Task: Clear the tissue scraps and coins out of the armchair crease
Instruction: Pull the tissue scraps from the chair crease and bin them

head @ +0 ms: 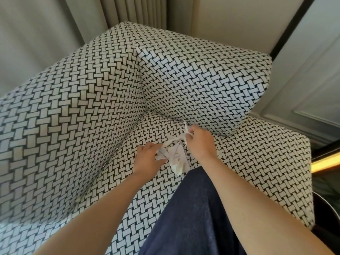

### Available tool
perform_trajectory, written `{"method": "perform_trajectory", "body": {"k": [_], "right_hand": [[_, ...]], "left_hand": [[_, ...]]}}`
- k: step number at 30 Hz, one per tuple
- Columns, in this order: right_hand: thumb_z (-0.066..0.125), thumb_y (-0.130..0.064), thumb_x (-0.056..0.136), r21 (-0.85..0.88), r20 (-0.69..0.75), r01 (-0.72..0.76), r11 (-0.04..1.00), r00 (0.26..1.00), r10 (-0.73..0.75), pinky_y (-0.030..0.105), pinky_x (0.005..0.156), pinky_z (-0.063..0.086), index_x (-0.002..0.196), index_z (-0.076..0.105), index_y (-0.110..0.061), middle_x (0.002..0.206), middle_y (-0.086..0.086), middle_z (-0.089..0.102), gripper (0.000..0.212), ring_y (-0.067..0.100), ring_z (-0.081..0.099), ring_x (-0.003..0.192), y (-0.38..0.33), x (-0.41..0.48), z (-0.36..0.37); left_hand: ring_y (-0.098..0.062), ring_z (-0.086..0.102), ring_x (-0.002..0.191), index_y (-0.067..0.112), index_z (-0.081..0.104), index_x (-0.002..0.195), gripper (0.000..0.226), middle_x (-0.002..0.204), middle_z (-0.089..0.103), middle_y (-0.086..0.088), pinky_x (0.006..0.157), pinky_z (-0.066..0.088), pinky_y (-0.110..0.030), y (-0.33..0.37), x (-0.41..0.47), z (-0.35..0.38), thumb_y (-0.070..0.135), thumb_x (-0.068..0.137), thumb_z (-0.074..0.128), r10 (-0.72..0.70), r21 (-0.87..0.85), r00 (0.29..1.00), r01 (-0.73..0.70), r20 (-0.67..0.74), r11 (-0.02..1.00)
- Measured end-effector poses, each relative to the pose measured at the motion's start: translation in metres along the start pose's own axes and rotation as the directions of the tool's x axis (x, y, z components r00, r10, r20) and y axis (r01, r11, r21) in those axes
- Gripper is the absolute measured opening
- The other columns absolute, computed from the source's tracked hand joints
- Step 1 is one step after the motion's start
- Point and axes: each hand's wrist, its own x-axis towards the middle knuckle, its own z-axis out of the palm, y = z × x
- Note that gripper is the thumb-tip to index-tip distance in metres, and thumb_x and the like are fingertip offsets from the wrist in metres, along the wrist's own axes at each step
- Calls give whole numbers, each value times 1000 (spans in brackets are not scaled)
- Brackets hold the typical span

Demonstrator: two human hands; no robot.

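Observation:
An armchair in black-and-white woven fabric fills the view, its crease running where seat meets backrest. My right hand pinches a thin twisted white tissue strip just in front of the crease. My left hand grips a bunch of crumpled white tissue scraps that hangs over the seat, and the strip stretches between both hands. I see no coins.
My knee in dark blue cloth rests on the seat cushion. Grey curtains hang behind the chair on the left. A panelled wall and a lit orange strip lie to the right.

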Motion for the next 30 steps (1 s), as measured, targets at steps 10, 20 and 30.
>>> {"method": "perform_trajectory", "body": {"k": [10,20,30], "right_hand": [[55,-22,93,-11,-11,70,997,997,-70,22,57,46,98,61,-10,84,4,66,15,14,60,69,-2,-2,2],[54,-22,94,-1,23,80,997,997,-80,21,53,41,99,63,-9,73,-1,60,16,10,52,57,-3,-3,1],[57,-23,93,174,-14,73,982,997,-72,13,45,35,97,64,-12,69,-7,59,14,1,46,48,-11,-12,-12]], "left_hand": [[-29,35,122,21,46,131,52,130,46,-5,102,36,-41,17,13,2,30,81,58,-96,155,990,78,107,985],[-25,49,111,15,59,121,40,120,57,-3,90,42,-29,11,12,6,16,82,66,-61,87,998,59,25,994],[-19,61,81,7,70,103,26,97,69,-6,63,45,-20,12,-5,-5,21,81,73,-249,-228,968,245,10,942]]}}
